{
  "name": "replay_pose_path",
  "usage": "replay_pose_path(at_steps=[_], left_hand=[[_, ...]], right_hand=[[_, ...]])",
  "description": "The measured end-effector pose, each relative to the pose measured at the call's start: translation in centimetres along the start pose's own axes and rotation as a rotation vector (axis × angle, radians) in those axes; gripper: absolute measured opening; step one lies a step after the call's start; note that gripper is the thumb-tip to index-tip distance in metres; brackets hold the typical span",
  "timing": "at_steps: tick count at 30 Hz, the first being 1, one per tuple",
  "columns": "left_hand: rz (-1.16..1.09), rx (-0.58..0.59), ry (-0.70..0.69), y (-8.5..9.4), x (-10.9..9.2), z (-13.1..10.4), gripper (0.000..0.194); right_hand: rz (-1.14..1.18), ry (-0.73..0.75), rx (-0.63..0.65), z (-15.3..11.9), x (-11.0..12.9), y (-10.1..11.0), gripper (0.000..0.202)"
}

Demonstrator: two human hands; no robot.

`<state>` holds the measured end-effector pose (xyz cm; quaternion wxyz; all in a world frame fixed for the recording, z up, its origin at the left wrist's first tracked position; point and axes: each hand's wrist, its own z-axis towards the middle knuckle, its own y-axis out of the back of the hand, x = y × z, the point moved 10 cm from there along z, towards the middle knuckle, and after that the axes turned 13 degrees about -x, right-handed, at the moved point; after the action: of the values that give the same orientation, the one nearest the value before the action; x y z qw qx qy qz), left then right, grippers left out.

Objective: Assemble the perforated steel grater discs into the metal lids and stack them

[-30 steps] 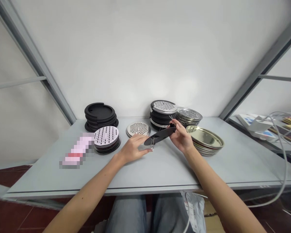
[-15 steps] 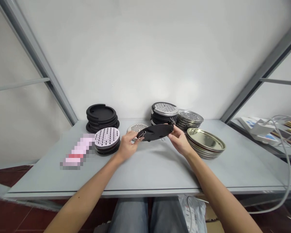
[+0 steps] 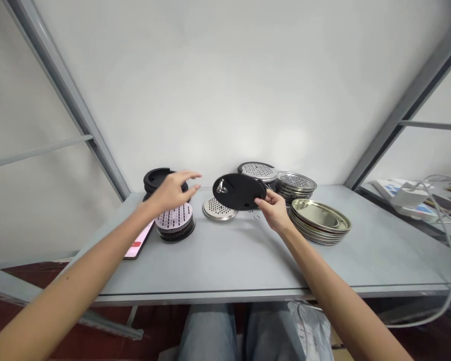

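From my remote seat, the largest thing I see is the pale grey flat table. Taking the disc in hand as my clock's centre, a stack of gold, shallow round metal trays sits at 4 o'clock. A stack with a pinkish, slotted round top sits at 8.

At the centre, the thin black round disc is tilted above the table, its broad face towards me. My right hand pinches its rim at about 4 o'clock, thumb on the face, fingers behind. My left hand, out at 9, is loosely open, thumb well apart from the fingers, holding nothing.

I judge the disc light and stiff, its matt face giving fair grip, though a one-sided pinch could let it tip. A second hold suits the bare rim at 8, clear of the small bright wire piece on the face near 9, which might bend or snag. Smallest is a thin metal ring at 5, on the table.
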<state>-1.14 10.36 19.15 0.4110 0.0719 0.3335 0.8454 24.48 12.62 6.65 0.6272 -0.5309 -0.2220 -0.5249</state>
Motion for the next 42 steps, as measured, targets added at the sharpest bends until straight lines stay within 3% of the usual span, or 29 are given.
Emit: replay_pose_path(at_steps=[3, 5, 7, 10, 15, 20, 26, 33, 37, 42], left_hand=[[0.318, -0.018, 0.115, 2.7, 7.2, 0.4, 0.04], [0.462, 0.023, 0.23, 3.4, 12.4, -0.8, 0.044], [0.525, 0.15, 0.309, 2.7, 16.6, -2.7, 0.046], [0.505, 0.248, 0.339, 1.7, 19.8, -5.1, 0.05], [0.468, 0.229, 0.317, 1.3, 20.5, -6.2, 0.054], [0.419, 0.179, 0.265, 1.1, 19.6, -6.0, 0.054], [0.369, 0.159, 0.313, 1.2, 19.3, -6.3, 0.056], [0.386, 0.177, 0.363, 1.1, 19.4, -6.7, 0.06], [0.376, 0.169, 0.362, 0.8, 19.4, -6.9, 0.061], [0.372, 0.141, 0.393, 0.9, 19.9, -6.8, 0.066]], right_hand=[[-0.212, 0.262, 0.061, 0.9, 2.3, -4.8, 0.033], [-0.438, 0.524, 0.262, 0.4, 3.4, -10.0, 0.029], [-0.615, 0.737, 0.466, -0.6, 2.9, -14.8, 0.028], [-0.775, 0.892, 0.475, -0.3, 1.2, -18.7, 0.027], [-0.827, 0.801, 0.285, 1.4, -2.1, -21.3, 0.028], [-0.88, 0.709, 0.356, 1.1, -5.7, -23.8, 0.035], [-0.925, 0.606, 0.202, 2.8, -7.0, -22.3, 0.038], [-0.808, 0.613, 0.443, 1.0, -8.3, -24.0, 0.043], [-0.733, 0.537, 0.422, 0.9, -9.0, -24.2, 0.038], [-0.705, 0.403, 0.326, 1.9, -10.1, -23.4, 0.072]])
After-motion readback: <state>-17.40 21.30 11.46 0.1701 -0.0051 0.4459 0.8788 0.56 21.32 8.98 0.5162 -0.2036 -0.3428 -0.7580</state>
